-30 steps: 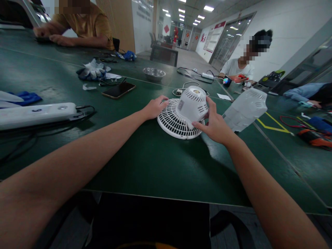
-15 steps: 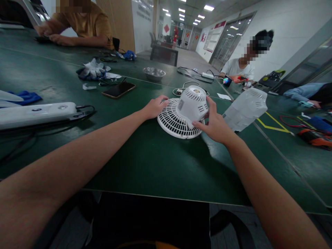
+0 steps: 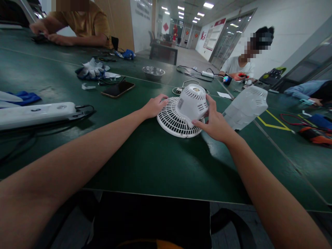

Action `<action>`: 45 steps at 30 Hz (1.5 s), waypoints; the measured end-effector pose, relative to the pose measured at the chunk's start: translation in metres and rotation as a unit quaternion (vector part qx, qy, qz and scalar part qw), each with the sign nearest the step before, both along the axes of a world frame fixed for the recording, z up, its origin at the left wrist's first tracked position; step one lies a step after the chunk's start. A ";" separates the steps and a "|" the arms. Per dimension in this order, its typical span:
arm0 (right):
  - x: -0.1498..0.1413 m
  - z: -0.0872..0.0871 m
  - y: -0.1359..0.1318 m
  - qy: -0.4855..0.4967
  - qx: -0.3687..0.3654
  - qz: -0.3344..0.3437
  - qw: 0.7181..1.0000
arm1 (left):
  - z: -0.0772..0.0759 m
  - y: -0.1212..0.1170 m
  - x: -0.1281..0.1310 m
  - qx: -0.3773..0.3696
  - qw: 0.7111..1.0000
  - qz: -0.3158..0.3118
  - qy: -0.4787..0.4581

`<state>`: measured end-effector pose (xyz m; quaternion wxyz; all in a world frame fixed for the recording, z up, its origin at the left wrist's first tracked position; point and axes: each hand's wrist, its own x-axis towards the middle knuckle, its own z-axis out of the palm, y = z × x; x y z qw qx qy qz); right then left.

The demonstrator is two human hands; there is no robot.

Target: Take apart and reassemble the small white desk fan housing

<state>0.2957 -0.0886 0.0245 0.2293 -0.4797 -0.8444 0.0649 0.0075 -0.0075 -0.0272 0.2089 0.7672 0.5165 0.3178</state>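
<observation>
A white fan head (image 3: 191,104) rests grille down on the green table, with its vented motor housing pointing up. My left hand (image 3: 155,105) grips the left rim of the round grille (image 3: 172,121), its fingertips bent over the edge. On the other side, my right hand (image 3: 213,121) clasps the motor housing, thumb at the front and fingers behind; part of its grip is hidden. Just right of that hand stands a pale, translucent plastic housing (image 3: 246,108) with slots near its top. A white cable (image 3: 186,84) with a plug lies behind the fan head.
A phone (image 3: 118,89), gloves (image 3: 90,70) and a metal bowl (image 3: 153,72) lie farther back. At left is a long white device (image 3: 38,112) with a dark cable. Yellow tape (image 3: 275,124) and an orange-black tool (image 3: 315,135) lie at right. Other people sit around the table.
</observation>
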 end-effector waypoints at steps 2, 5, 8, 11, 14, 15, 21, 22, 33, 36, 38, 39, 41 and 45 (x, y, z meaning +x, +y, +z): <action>0.000 0.000 0.000 -0.001 0.000 0.000 1.000 | 0.000 0.000 0.000 0.001 1.000 -0.001 0.000; -0.001 0.000 0.000 -0.001 -0.001 -0.001 1.000 | 0.001 -0.001 0.001 0.000 1.000 0.001 0.004; -0.001 0.000 0.000 -0.001 0.001 0.000 1.000 | 0.001 -0.001 0.001 0.002 1.000 0.001 0.006; -0.001 0.000 0.001 0.000 0.003 0.003 1.000 | 0.001 -0.001 0.000 0.001 1.000 -0.001 -0.001; -0.001 0.001 0.000 0.000 -0.001 0.003 1.000 | 0.001 -0.001 0.000 -0.004 1.000 0.000 -0.005; -0.002 0.001 0.000 0.001 -0.003 0.003 1.000 | 0.001 -0.001 0.000 -0.003 1.000 0.000 -0.004; -0.003 0.002 -0.001 0.018 -0.013 -0.003 1.000 | 0.002 -0.003 0.001 -0.001 1.000 0.006 -0.001; -0.003 0.002 -0.001 0.020 -0.014 -0.004 1.000 | 0.002 -0.003 0.001 -0.002 1.000 0.007 -0.001; -0.004 0.003 -0.001 0.001 -0.012 -0.011 1.000 | 0.002 -0.004 0.001 0.002 1.000 0.005 -0.002; -0.004 0.003 -0.001 0.002 -0.002 -0.006 1.000 | 0.001 -0.002 0.001 0.002 1.000 0.007 -0.003; -0.004 0.002 -0.001 0.001 -0.001 -0.003 1.000 | 0.000 -0.001 0.001 -0.001 1.000 0.005 -0.004; -0.003 0.002 0.000 0.001 -0.001 -0.002 1.000 | 0.000 -0.001 0.000 -0.001 1.000 0.004 -0.004; -0.002 0.001 0.000 0.000 -0.002 -0.001 1.000 | 0.000 -0.001 0.000 0.000 1.000 0.002 -0.004; -0.001 0.000 0.001 0.001 0.008 0.010 1.000 | 0.002 -0.002 0.000 0.002 1.000 -0.003 -0.001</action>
